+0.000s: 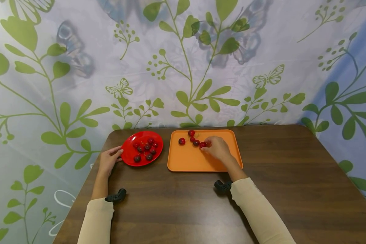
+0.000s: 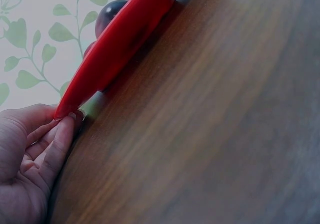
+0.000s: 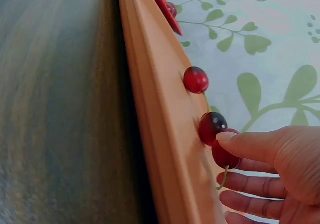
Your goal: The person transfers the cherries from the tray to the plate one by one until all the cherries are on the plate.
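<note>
Two pale sleeves (image 1: 95, 222) lie nearest, on the near side of the orange tray (image 1: 184, 159), each with a black wrist device (image 1: 117, 195) ahead of it. Left of the tray, low on the printed cloth (image 1: 91, 30), run white looping strokes (image 1: 55, 197) like script, too cut off to read.

The tray holds cherries: four loose ones (image 1: 182, 141) toward its far side, and the held cherry (image 3: 226, 154) just right of them, its green stem hanging down. The red plate (image 1: 128, 154), just left of the tray, carries a cluster of dark red cherries (image 1: 149, 156), some with stems.

The hands are well apart. The left hand (image 1: 107, 162), on the plate's side away from the tray, pinches the rim between thumb and fingers. The right hand (image 1: 218, 148), above the tray, pinches the held cherry, the other fingers spread; it hides part of the tray's right half. Under the tray and plate is a brown wooden table (image 1: 170, 206); beyond the tray hangs the cloth with its green leaves and butterflies.
</note>
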Motion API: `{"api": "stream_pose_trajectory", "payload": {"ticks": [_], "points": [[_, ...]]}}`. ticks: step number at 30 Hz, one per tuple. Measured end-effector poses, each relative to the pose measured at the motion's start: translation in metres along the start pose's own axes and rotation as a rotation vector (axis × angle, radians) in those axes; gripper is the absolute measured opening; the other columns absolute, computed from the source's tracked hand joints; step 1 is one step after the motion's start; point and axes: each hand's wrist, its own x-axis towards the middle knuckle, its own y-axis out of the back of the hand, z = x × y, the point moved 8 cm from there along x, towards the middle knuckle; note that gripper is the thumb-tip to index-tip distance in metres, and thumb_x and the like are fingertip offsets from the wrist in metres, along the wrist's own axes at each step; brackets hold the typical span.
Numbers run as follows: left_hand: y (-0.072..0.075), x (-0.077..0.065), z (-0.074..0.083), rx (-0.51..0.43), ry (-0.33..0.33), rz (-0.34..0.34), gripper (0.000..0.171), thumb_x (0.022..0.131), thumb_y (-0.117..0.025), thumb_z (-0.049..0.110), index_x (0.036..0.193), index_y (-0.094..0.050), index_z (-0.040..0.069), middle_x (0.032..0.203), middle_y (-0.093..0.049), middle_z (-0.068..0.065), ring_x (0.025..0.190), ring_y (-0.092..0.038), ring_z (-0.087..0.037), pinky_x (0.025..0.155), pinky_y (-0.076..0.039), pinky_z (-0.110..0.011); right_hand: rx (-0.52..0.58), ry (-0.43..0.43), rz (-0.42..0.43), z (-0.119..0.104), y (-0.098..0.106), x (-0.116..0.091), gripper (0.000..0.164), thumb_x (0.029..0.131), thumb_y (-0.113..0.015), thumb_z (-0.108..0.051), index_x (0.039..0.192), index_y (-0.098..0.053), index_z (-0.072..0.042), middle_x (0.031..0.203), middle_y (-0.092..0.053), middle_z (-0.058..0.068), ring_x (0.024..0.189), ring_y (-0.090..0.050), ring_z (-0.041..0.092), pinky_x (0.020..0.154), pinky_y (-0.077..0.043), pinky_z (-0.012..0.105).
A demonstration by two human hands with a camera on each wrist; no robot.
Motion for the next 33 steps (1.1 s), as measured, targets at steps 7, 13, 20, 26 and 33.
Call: {"api": "stream_pose_trajectory", "payload": {"ticks": [7,13,20,26,33], "points": [[0.0,0.001,0.002,0.001,-0.002,-0.001,0.046,0.099,-0.068,0.018,0.137,-0.059,-0.007,0.097,-0.071,0.014,0.08,-0.067,0.0,0.07,-0.06,-0.019,0.028,0.049,0.02,-0.011,0.009,-0.002,0.038,0.086,-0.084,-0.03,0.115,-0.075,-0.007,0.09,-0.071,0.004,0.081,-0.063,0.021,0.07,-0.054,0.037],[0.001,-0.001,0.002,-0.002,-0.001,0.007,0.047,0.099,-0.069,0.017,0.137,-0.058,-0.008,0.1,-0.07,0.012,0.08,-0.067,0.0,0.069,-0.061,-0.02,0.062,0.081,0.034,-0.023,0.016,-0.004,0.037,0.087,-0.083,-0.029,0.115,-0.075,-0.007,0.088,-0.072,0.004,0.079,-0.063,0.02,0.069,-0.054,0.035],[-0.003,-0.011,0.016,-0.022,0.033,-0.018,0.044,0.098,-0.068,0.009,0.136,-0.057,-0.011,0.099,-0.07,0.008,0.08,-0.068,-0.002,0.071,-0.062,-0.023,0.118,0.122,0.041,-0.036,0.018,-0.011,0.034,0.087,-0.083,-0.027,0.115,-0.077,-0.009,0.083,-0.07,0.001,0.07,-0.057,0.017,0.058,-0.047,0.03],[-0.008,-0.017,0.031,-0.044,0.021,-0.039,0.043,0.098,-0.066,0.004,0.135,-0.056,-0.015,0.104,-0.071,0.0,0.081,-0.068,-0.004,0.072,-0.062,-0.025,0.099,0.145,0.042,-0.05,0.016,-0.013,0.035,0.087,-0.083,-0.027,0.116,-0.076,-0.01,0.08,-0.068,-0.001,0.069,-0.055,0.016,0.057,-0.046,0.029],[-0.003,-0.01,0.015,-0.058,0.008,-0.03,0.044,0.099,-0.066,0.005,0.136,-0.055,-0.014,0.098,-0.071,0.008,0.078,-0.068,-0.002,0.068,-0.061,-0.021,0.082,0.172,0.019,-0.068,0.006,-0.02,0.033,0.086,-0.084,-0.027,0.115,-0.077,-0.013,0.082,-0.068,-0.005,0.072,-0.056,0.014,0.061,-0.049,0.028]]}}
